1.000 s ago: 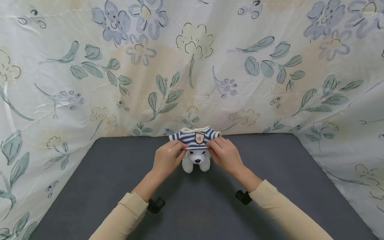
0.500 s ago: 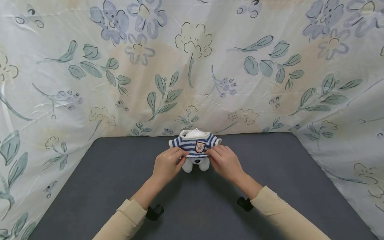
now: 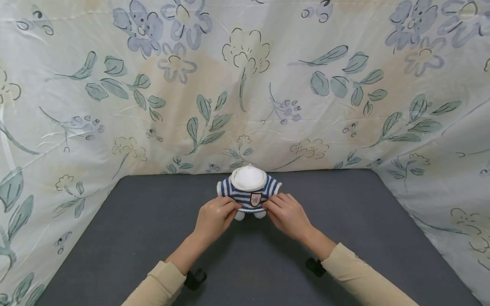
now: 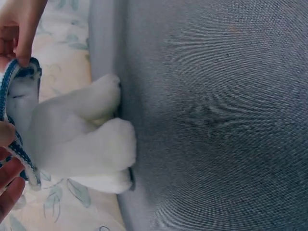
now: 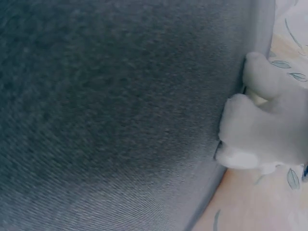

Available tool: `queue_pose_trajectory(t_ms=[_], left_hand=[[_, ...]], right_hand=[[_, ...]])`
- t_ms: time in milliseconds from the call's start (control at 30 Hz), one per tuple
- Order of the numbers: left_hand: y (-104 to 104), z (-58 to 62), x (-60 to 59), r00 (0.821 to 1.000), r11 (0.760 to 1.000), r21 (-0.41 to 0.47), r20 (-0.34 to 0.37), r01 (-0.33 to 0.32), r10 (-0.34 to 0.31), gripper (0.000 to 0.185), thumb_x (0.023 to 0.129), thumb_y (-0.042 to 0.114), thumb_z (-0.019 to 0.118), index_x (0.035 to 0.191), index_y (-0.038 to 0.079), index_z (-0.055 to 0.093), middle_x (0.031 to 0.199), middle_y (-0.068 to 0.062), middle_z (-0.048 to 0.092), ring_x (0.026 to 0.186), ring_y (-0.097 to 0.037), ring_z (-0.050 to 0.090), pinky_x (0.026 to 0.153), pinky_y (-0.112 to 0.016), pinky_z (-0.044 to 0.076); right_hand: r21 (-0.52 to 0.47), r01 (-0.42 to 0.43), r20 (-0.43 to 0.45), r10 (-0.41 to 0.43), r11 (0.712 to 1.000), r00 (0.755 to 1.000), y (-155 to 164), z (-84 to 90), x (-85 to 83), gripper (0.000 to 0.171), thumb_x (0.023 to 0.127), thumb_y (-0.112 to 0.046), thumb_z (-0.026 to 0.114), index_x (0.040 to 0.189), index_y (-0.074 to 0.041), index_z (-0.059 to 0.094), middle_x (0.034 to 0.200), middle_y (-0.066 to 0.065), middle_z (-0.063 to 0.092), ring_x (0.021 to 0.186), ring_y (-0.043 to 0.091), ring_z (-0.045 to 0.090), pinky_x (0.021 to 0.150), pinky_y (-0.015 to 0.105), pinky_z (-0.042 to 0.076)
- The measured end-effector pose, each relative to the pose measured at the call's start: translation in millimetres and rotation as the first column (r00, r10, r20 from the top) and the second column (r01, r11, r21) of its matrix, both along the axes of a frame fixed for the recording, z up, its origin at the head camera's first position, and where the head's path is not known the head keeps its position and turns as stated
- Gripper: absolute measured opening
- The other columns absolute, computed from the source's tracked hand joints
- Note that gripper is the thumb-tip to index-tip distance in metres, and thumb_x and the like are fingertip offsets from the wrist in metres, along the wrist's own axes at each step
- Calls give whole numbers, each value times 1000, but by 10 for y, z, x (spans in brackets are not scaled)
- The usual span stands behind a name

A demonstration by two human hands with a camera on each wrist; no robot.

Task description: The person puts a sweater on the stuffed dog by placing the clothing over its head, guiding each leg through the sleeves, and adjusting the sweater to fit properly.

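Observation:
A white plush toy dog or bear stands at the far edge of the table, partly covered by a small blue-and-white striped knit shirt with a shield badge. The white crown of its head shows through the collar, while the face is hidden in the head view. My left hand pinches the shirt's lower hem on the left side. On the right, the hem is pinched by my right hand. Below the shirt, the plush's white legs rest on the table, its paws also visible in the right wrist view.
The dark grey tabletop stretches in front of the plush. Close behind it hangs a floral curtain, which also runs along both sides. Black wrist-worn devices, one under the left sleeve and one under the right, hang just above the table.
Both hands have drawn the shirt downward over the plush's head. The face, visible a second ago, is now covered, and the crown has come up through the collar.

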State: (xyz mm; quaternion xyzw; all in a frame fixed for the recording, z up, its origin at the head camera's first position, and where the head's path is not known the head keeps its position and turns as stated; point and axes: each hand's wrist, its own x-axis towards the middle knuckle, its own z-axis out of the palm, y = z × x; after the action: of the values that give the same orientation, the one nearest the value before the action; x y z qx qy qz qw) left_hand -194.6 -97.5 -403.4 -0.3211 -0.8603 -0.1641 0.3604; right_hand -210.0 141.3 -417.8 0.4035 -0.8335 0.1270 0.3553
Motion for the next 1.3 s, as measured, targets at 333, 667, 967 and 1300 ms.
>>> queue_pose_trajectory(t_ms=[333,667,967,1300], left_hand=[[7,-90,-29,999,999,-38,-30,-24,23,11,72,12,78,79,18,73,81,7,66,73,-10,60,63,-26,50],[14,-113,-27,999,995,-86,6,-44,45,11,72,12,77,79,18,72,81,6,66,72,-11,58,63,-27,49],[2,142,29,995,995,-91,84,-36,44,21,70,10,78,89,18,72,89,4,66,77,-12,61,63,-27,51],[19,612,-66,986,997,18,153,-73,69,16,77,18,74,93,17,71,94,1,67,77,-13,62,58,-28,50]], right_hand=[[30,24,-14,-23,999,1000,-12,-109,-32,6,83,-12,67,89,-15,65,87,-1,60,74,17,51,65,30,42],[54,47,-10,-47,997,999,-21,-113,-32,13,78,-11,72,88,-15,66,86,0,60,76,18,52,65,31,42],[27,26,-22,-26,999,999,4,66,-25,16,77,-14,74,91,-14,67,89,-1,64,80,17,56,67,32,44],[-67,77,35,-74,995,997,-21,645,-130,21,78,-14,73,98,-10,66,91,4,63,84,21,58,72,36,48]])
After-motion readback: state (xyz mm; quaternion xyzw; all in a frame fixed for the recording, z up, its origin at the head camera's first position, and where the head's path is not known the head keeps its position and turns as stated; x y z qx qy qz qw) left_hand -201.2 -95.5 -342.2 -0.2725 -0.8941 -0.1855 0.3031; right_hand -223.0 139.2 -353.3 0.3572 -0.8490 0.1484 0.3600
